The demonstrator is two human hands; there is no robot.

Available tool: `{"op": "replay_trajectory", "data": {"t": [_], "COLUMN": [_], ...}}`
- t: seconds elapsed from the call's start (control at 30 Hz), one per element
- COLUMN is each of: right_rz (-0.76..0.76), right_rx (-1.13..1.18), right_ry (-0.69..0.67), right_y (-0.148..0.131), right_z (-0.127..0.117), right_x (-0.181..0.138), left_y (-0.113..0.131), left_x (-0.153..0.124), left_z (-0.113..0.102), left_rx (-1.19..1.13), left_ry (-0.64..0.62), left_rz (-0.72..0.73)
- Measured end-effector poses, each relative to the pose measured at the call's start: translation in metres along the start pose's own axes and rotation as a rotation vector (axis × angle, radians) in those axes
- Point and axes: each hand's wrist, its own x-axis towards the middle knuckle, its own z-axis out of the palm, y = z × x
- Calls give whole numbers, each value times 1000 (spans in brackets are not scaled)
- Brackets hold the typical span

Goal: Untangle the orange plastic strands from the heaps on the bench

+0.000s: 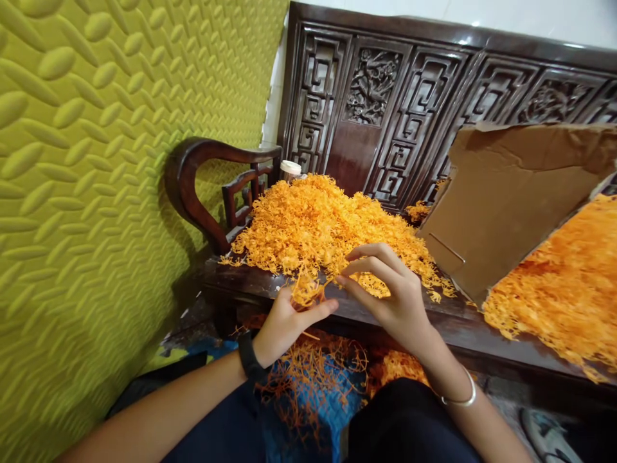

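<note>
A big heap of thin orange strands (313,225) lies on the seat of a dark carved wooden bench (376,96). My left hand (284,318) is closed on a small bunch of the orange strands (306,289) at the heap's front edge. My right hand (390,292) reaches in from the right, its fingers curled and pinching at the same bunch. A black band is on my left wrist and a silver bangle (463,397) on my right. More loose strands (313,373) lie on the blue cloth over my lap.
A brown cardboard sheet (506,199) leans on the bench to the right, with a second orange pile (559,283) beyond it. A small white-lidded jar (290,168) stands behind the heap. A yellow-green textured wall (87,161) is on the left, by the bench's curved armrest (193,186).
</note>
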Motion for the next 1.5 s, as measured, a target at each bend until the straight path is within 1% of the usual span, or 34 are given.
{"op": "replay_trajectory", "data": {"t": [0.07,0.1,0.17,0.2,0.27,0.33,0.43,0.53,0.67,0.73,0.8,0.87,0.93,1.03,1.2,1.4,1.5], "right_rz": [-88,-126,-167,-160,-95,-20,15,66,294,412,496,535,538,507,431,339,259], "right_rx": [-123,-143,-116,-88,-35,-8,33,185,533,673,748,774,779,752,635,464,294], "right_ry": [26,-4,-117,-168,-231,-248,-261,-191,-91,-49,-1,50,119,208,276,356,413], "right_y": [-1,-2,-4,-6,-8,-8,-5,0,6,8,9,8,8,9,9,9,7], "right_z": [3,4,7,8,10,10,11,14,18,20,22,23,23,21,18,14,14], "right_x": [-1,-2,-3,-3,-3,-2,0,0,-2,-3,-3,-3,-2,0,1,7,12], "left_y": [-1,-1,-1,-1,-1,0,1,3,4,6,7,7,7,5,4,5,7], "left_x": [1,1,1,1,0,-1,-4,-5,-7,-8,-8,-9,-9,-9,-9,-9,-7], "left_z": [0,1,2,2,3,3,3,2,-1,-1,-1,1,2,5,8,12,15], "left_rx": [-14,-29,-54,-64,-83,-96,-108,-112,-89,-46,-2,18,15,-8,-30,-78,-104], "left_ry": [-19,-33,-49,-50,-45,-58,-114,-144,-181,-203,-194,-176,-180,-228,-230,-243,-252], "left_rz": [-10,-10,6,15,16,-9,-43,-37,23,25,25,28,26,14,9,-6,3]}}
